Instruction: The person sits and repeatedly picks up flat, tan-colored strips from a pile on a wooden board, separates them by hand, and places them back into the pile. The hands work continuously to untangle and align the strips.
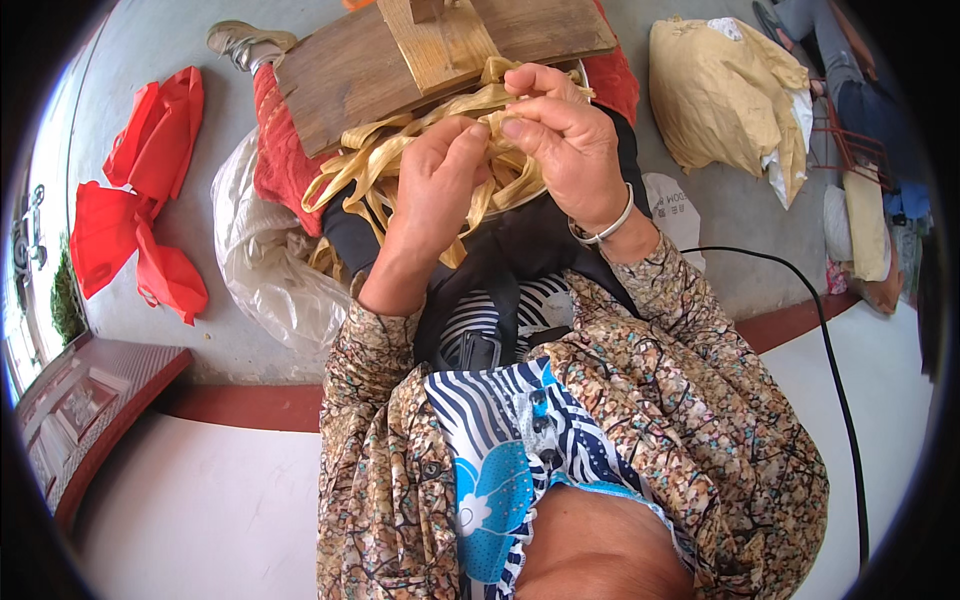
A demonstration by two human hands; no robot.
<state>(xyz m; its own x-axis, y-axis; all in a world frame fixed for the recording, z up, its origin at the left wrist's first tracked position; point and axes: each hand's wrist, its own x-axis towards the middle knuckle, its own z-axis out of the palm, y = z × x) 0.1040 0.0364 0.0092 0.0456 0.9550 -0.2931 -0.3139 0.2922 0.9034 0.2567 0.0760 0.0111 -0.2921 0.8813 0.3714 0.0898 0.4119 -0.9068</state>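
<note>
Loops of a flat tan braided strip [375,161], apparently straw or a similar fibre, lie heaped over my lap. Above them my left hand [442,165] pinches part of the strip between thumb and forefinger. Close beside it, on the right, my right hand [559,139] grips the strip with thumb and fingertips; a pale bangle [616,225] circles that wrist. The fingertips of both hands nearly meet, and they partly hide the strip between them. Just beyond the hands rests a dark wooden board [352,82] with a lighter wooden piece [431,45] across it.
Red fabric bags [154,142] lie on the floor at left, near a translucent plastic bag [262,247] against my leg. A stuffed tan sack [720,97] stands at upper right, with another person's legs [825,45] beyond. A black cable [832,337] curves down the right side.
</note>
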